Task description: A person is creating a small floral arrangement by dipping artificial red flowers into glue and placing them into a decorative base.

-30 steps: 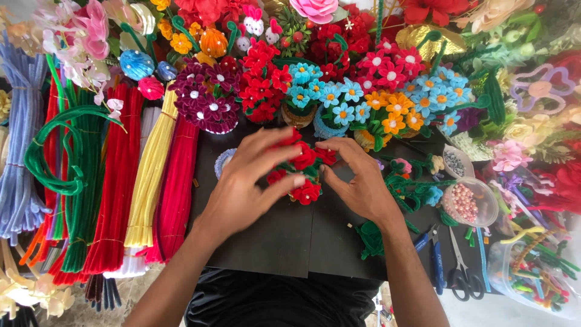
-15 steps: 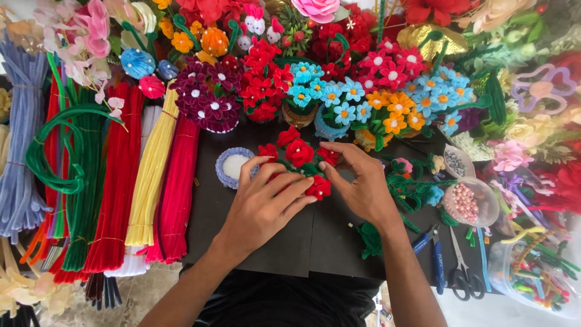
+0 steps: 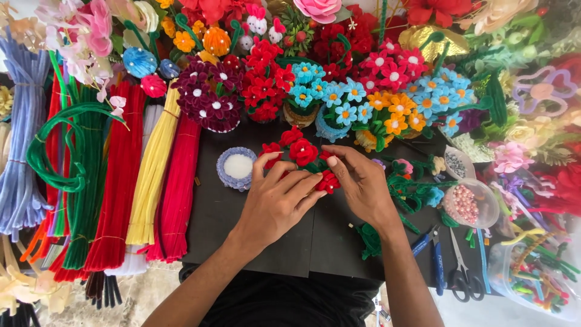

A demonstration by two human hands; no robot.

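clear plastic bag [image 3: 532, 275] of craft bits, bottom right corner; no labels, signs, screens visible

Bare black mat [image 3: 242, 224] lies open below and left of the left hand [image 3: 275, 203], toward the near edge. A small white-filled cup [image 3: 237, 166] sits just beside that hand. Pipe-cleaner bundles [image 3: 145, 181] wall the left side. Finished flower pots [image 3: 339, 103] crowd the far edge. Right of the right hand [image 3: 363, 184]: green stems [image 3: 411, 188], a bead bowl [image 3: 469, 203], pliers [image 3: 433, 254] and scissors [image 3: 463, 272] block passage.
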